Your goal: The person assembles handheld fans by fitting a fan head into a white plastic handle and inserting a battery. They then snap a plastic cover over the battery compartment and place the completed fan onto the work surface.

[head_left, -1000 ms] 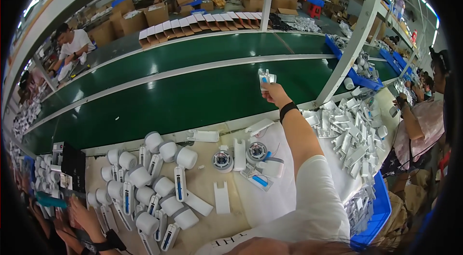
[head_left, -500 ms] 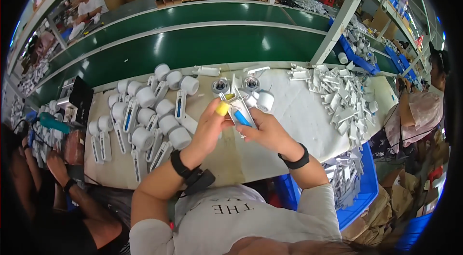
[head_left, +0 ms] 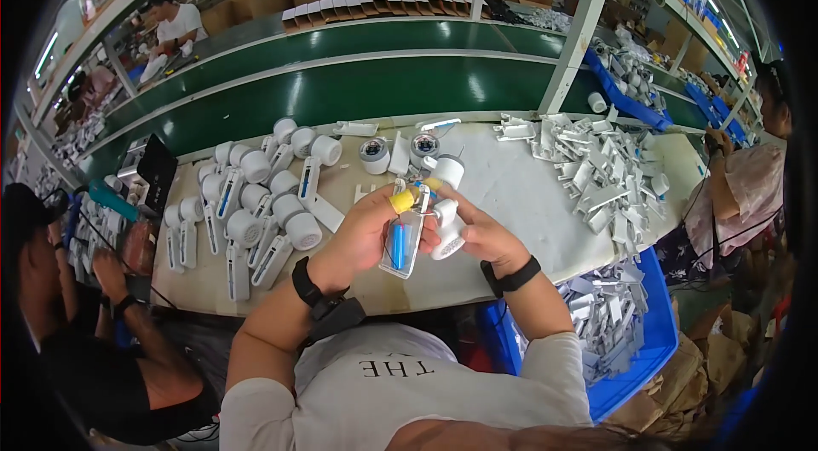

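My left hand [head_left: 362,234] is closed on a white plastic housing with a blue cylindrical cell [head_left: 399,245] inside, tilted toward me. A yellow wrap [head_left: 402,200] shows at that hand's fingertip. In my right hand [head_left: 492,245] is a white round lamp-like head [head_left: 448,244], its thumb and fingers around it, right beside the housing. Where the two parts meet is partly covered by my fingers. Just beyond my hands lie two round units with dark open centres, one a grey-rimmed cup [head_left: 374,154], and a white round head [head_left: 446,170].
Several assembled white units [head_left: 254,165] crowd the table's left. Loose white casings [head_left: 596,165] pile up at the right, above a blue bin [head_left: 652,340] of more casings. A green conveyor [head_left: 341,91] runs behind. Co-workers sit at both sides; a metal post [head_left: 584,25] rises at right.
The housing with the blue cell has turned and shifted left into my left hand. A white round head now shows in my right hand, which has moved slightly away to the right.
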Tool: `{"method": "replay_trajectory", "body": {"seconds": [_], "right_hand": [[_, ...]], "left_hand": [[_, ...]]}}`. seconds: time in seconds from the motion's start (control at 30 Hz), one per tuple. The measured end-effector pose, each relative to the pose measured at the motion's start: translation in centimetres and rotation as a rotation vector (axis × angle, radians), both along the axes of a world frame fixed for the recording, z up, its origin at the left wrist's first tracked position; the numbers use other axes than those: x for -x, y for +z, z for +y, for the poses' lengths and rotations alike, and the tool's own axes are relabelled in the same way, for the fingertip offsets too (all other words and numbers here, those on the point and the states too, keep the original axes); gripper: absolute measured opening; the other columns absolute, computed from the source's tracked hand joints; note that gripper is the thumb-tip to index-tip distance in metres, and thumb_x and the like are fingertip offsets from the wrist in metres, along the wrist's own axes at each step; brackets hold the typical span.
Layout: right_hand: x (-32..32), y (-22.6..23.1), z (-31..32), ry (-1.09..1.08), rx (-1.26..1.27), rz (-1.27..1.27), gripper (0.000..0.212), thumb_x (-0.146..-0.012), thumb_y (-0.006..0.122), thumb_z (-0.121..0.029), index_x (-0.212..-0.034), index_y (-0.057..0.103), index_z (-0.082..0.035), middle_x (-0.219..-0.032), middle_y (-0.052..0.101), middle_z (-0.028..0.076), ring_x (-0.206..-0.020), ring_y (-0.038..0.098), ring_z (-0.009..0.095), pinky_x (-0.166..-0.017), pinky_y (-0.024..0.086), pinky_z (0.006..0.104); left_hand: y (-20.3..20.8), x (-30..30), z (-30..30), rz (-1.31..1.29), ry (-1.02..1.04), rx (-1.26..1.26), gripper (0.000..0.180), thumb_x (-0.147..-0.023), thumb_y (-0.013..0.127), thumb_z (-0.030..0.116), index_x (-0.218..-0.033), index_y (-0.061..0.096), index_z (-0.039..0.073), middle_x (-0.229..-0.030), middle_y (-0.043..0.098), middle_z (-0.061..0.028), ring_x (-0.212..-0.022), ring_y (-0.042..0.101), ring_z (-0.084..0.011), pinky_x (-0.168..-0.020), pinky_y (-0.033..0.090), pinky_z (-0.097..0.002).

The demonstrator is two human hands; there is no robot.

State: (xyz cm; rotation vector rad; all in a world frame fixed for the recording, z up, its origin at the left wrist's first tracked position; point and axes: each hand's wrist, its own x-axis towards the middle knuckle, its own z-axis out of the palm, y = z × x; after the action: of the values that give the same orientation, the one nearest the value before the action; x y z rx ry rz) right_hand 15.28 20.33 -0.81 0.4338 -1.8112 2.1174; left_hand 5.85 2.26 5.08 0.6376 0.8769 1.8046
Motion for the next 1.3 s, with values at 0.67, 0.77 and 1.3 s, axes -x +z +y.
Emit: {"method": "replay_trajectory", "body": {"seconds": [0.67,0.77,1.3], "right_hand": [[-0.4,-1.0,7.3,-0.233,0.175,0.033,0.072,-0.072,0.068,-0.015,-0.133,0.031,-0.006,-0.126,0.042,0.009,-0.115,0.042,0.019,-0.096,0.034,0.0325],[-0.6,-0.7,7.8,-0.231,0.232,0.001,0.074,-0.072,0.069,-0.016,-0.133,0.03,-0.006,-0.126,0.042,0.008,-0.116,0.043,0.02,-0.096,0.034,0.0329],[3.0,3.5,5.5,-0.23,-0.55,-0.024,0.062,-0.069,0.068,-0.007,-0.126,0.042,-0.007,-0.121,0.042,0.012,-0.114,0.044,0.027,-0.096,0.037,0.0376]], "left_hand": [[-1.3,3.2,7.1,0.241,-0.12,0.512,0.02,-0.084,0.041,0.012,-0.1,0.045,0.0,-0.082,0.058,-0.0133,-0.06,0.058,-0.019,-0.051,0.048,-0.0299],[-1.2,3.1,7.0,0.188,-0.171,0.421,0.021,-0.085,0.04,0.013,-0.1,0.044,0.0,-0.082,0.057,-0.0134,-0.059,0.057,-0.0188,-0.051,0.046,-0.0305],[-2.1,7.8,3.1,0.68,0.04,0.535,0.019,-0.075,0.056,0.008,-0.091,0.051,0.001,-0.071,0.058,-0.0077,-0.056,0.055,-0.0113,-0.051,0.043,-0.0245]]}}
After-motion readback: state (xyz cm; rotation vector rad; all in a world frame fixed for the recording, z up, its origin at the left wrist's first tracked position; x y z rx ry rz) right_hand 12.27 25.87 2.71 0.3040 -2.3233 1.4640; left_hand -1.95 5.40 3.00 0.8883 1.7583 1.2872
